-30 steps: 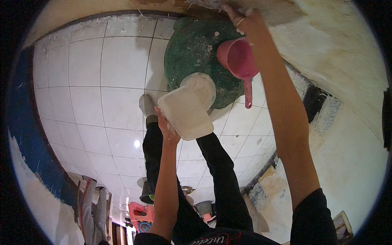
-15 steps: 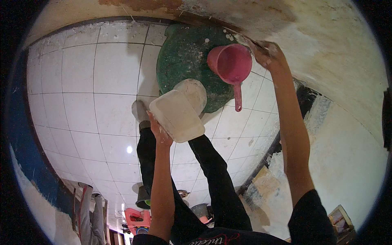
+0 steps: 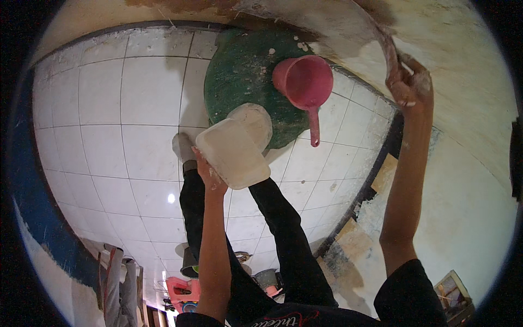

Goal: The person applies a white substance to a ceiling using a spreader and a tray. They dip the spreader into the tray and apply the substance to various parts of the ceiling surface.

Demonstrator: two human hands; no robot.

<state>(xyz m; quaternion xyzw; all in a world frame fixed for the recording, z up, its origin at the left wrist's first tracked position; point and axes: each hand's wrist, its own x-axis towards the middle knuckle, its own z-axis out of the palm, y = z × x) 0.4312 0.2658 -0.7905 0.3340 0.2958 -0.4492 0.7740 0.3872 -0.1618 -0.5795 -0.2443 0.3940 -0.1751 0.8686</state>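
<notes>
My left hand (image 3: 211, 173) grips the near left edge of a pale rectangular plastic tub (image 3: 234, 154) smeared with whitish paste. The tub hides part of a round, pale, paste-coated thing (image 3: 251, 122) above the green, round-edged stool (image 3: 234, 76). On the right of that stool is a pink water dipper (image 3: 305, 82), its handle toward me. Up at the right wall, my right hand (image 3: 409, 84) is closed on a thin flat scraper (image 3: 385, 46), coated in pale paste, which points up along the wall. Its far end blends into the wall.
The stained, patchy wall (image 3: 463, 82) rises close on the right. White floor tiles (image 3: 147, 92) spread to the left. My legs (image 3: 283, 218) stand below the tub. A dark bucket (image 3: 189, 264) and a red plastic thing (image 3: 182, 291) lie behind me.
My right hand has moved right and along the wall, away from beside the dipper, with the scraper in it. My left hand and the tub have stayed nearly in place.
</notes>
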